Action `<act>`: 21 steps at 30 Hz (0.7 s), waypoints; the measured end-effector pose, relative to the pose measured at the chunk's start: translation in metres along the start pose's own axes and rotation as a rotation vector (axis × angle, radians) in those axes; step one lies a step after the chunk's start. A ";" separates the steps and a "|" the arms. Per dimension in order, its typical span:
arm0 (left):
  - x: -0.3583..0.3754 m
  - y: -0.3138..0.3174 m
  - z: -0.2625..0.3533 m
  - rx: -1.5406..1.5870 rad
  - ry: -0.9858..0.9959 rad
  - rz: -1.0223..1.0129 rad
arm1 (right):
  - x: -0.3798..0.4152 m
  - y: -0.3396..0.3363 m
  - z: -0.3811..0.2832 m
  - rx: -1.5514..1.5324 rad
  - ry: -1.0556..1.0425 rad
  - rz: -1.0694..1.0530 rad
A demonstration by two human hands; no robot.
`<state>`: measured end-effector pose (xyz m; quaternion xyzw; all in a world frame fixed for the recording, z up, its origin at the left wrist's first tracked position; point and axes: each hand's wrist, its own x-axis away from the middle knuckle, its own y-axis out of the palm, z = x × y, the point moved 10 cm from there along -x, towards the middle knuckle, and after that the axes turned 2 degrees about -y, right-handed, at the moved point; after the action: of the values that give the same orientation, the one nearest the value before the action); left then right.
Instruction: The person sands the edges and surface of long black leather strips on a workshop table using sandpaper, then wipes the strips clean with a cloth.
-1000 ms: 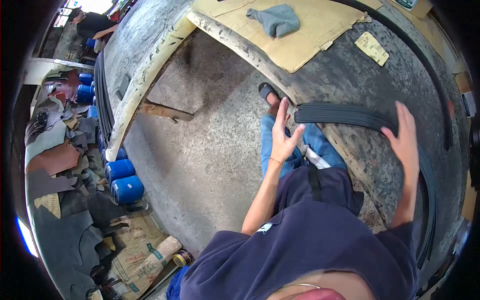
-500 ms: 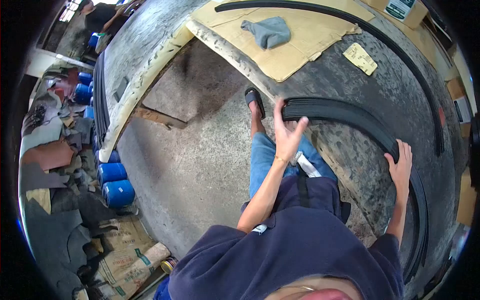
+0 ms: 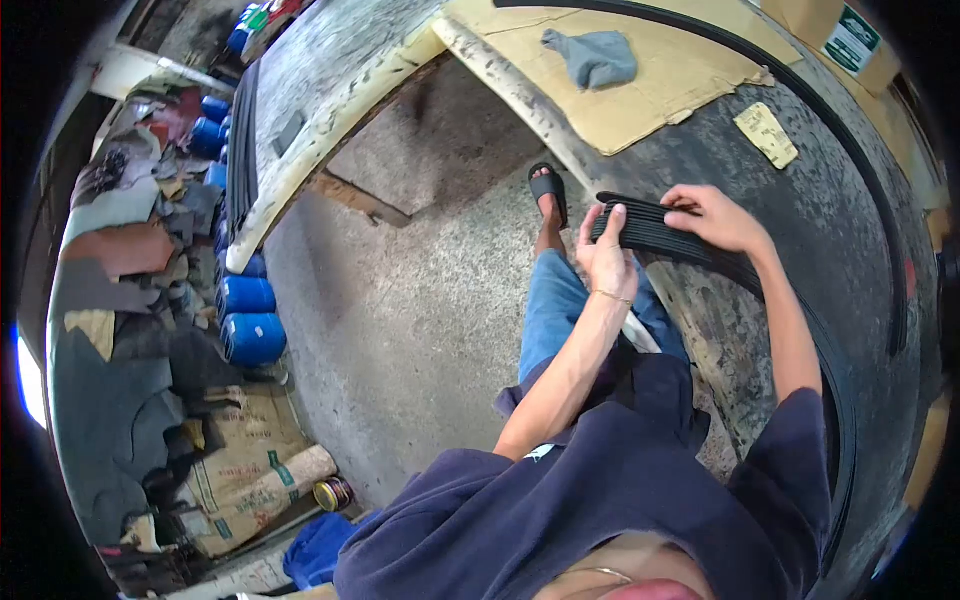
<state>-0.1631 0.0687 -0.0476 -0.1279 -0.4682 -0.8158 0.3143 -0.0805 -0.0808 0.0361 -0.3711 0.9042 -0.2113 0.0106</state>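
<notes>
black strips (image 3: 652,230): end in l hand (image 3: 607,262), r hand (image 3: 722,218) atop

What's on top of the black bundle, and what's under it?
Parts of the left hand and right hand are over the bundle. What lies directly under it is covered; table shows alongside.

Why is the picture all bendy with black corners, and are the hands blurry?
In the head view, probably a very wide lens: corners go black and the worktable edge bows; in the head view, left hand and right hand look fairly sharp; in the head view, a bright patch glares at the left.
</notes>
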 end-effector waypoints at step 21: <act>0.004 0.016 -0.011 0.136 0.005 -0.257 | -0.053 0.024 -0.009 -0.229 0.133 -0.073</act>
<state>-0.1547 0.0520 -0.0404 -0.0432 -0.5342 -0.8161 0.2162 -0.0597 -0.0266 0.0273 -0.3878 0.9069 -0.1312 -0.0993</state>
